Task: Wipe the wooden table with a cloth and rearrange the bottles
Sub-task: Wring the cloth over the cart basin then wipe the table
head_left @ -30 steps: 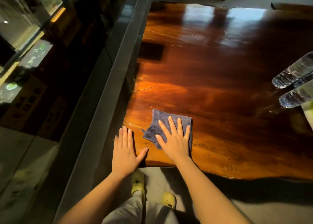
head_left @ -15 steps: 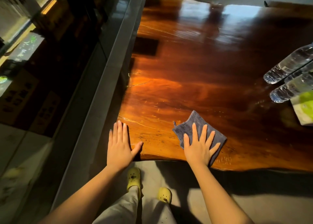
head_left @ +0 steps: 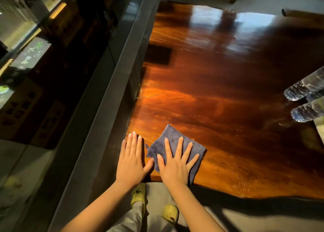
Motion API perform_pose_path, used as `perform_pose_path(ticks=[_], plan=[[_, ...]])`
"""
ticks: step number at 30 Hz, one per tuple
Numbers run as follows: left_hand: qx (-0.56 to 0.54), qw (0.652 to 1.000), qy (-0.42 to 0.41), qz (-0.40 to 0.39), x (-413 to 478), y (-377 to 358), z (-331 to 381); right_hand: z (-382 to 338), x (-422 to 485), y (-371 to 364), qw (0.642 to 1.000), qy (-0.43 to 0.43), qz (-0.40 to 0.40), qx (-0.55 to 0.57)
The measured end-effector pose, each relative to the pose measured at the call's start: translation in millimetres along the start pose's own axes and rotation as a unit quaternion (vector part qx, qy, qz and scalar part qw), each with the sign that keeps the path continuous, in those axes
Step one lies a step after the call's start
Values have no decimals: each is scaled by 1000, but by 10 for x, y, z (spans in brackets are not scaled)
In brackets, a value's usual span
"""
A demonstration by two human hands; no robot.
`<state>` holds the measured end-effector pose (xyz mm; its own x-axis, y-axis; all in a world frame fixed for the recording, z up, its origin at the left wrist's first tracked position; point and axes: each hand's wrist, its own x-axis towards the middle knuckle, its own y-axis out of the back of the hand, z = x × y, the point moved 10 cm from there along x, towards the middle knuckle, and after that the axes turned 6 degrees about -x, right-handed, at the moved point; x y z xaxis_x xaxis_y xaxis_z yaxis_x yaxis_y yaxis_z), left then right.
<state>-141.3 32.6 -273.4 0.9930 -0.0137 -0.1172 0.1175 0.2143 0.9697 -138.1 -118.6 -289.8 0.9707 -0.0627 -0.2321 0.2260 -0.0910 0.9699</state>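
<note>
A grey-blue cloth [head_left: 171,137] lies flat on the glossy wooden table [head_left: 219,91], near its front left corner. My right hand [head_left: 175,163] presses down on the cloth with fingers spread. Beside it, my left hand [head_left: 131,160] rests flat on the table's left edge, fingers together, holding nothing; its thumb almost touches the cloth. Two clear plastic water bottles [head_left: 305,87] [head_left: 308,111] stand at the right edge of the view, cut off by the frame.
A grey metal ledge [head_left: 105,100] and dark glass wall run along the table's left side. A pale green item [head_left: 320,128] shows at the right edge under the bottles. My yellow shoes [head_left: 138,193] stand on the grey floor below the table's front edge.
My right hand has slid the cloth back left along the front edge, close to my left hand, after sweeping right half a second ago. My left hand stayed in place.
</note>
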Motion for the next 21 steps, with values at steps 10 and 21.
perform_pose_path(ticks=[10,21], plan=[[-28,1000,-3,0,88,16,-7,-585,1009,179,995,95,-10,-19],[-39,999,4,4,115,-15,-52,-1107,1864,319,994,105,-17,-13]])
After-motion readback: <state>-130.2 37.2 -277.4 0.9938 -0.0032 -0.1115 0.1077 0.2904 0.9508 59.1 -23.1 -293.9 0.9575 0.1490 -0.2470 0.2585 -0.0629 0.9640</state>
